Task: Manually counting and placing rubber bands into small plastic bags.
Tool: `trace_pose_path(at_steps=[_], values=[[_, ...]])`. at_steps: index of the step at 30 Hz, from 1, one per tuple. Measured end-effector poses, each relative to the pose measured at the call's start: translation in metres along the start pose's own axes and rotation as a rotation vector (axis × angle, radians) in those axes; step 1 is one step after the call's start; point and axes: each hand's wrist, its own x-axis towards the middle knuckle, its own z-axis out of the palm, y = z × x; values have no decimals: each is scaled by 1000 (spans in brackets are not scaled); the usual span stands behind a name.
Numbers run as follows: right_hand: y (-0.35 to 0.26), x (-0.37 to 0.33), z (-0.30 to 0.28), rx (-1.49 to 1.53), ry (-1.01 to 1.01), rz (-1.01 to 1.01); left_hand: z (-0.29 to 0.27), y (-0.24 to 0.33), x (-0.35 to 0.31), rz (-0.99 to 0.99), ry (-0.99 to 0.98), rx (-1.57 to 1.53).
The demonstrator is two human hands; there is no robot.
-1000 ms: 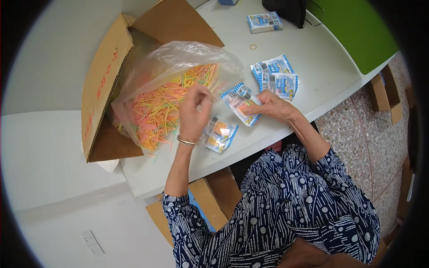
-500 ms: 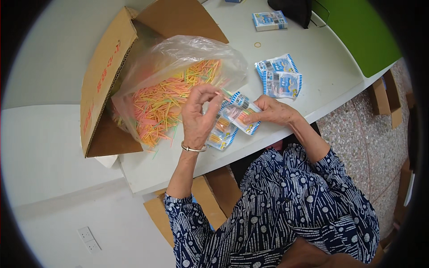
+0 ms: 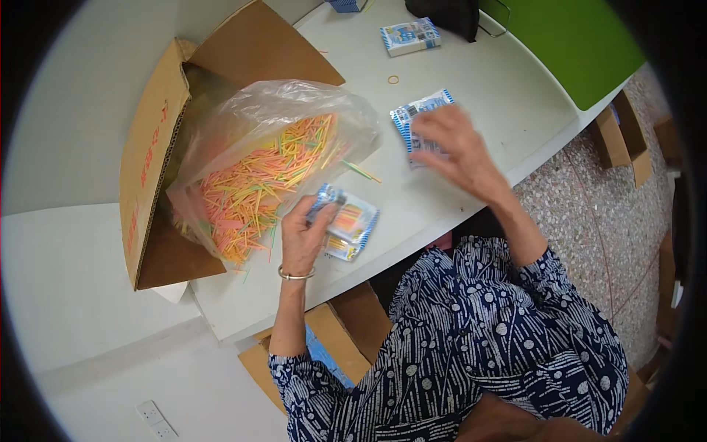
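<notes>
My left hand [image 3: 300,239] is closed on the edge of a small blue-and-white packet [image 3: 353,221]; yellow, orange and pink sticks show through its clear window. Part of another packet [image 3: 340,248] shows just beneath it. Farther right, my right hand [image 3: 460,151] is blurred, with its thumb and fingers apart over a blue-and-white packet [image 3: 420,145] on the table. Behind that lies a similar packet [image 3: 409,112]. To the left of my left hand, a clear plastic bag [image 3: 294,96] spills out many thin pastel sticks [image 3: 258,177].
The bag comes out of an open cardboard box [image 3: 151,177] lying on its side on the white table [image 3: 508,110]. Toward the back are a packet stack [image 3: 411,37], a rubber band [image 3: 393,79] and a black item [image 3: 449,15]. A few sticks [image 3: 361,172] lie loose.
My right hand has left the packet by my left hand and moved right, over the other packets. My left hand has come down and taken hold of a packet. The whole view has shifted slightly.
</notes>
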Motion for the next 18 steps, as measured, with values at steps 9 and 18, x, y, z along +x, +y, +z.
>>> trace_pose_path(at_steps=[9,18], values=[[55,-6,-5,-226,-15,71,5,-30,0,257,210,785],[55,11,-6,-241,-16,29,45,28,21,560,130,748]])
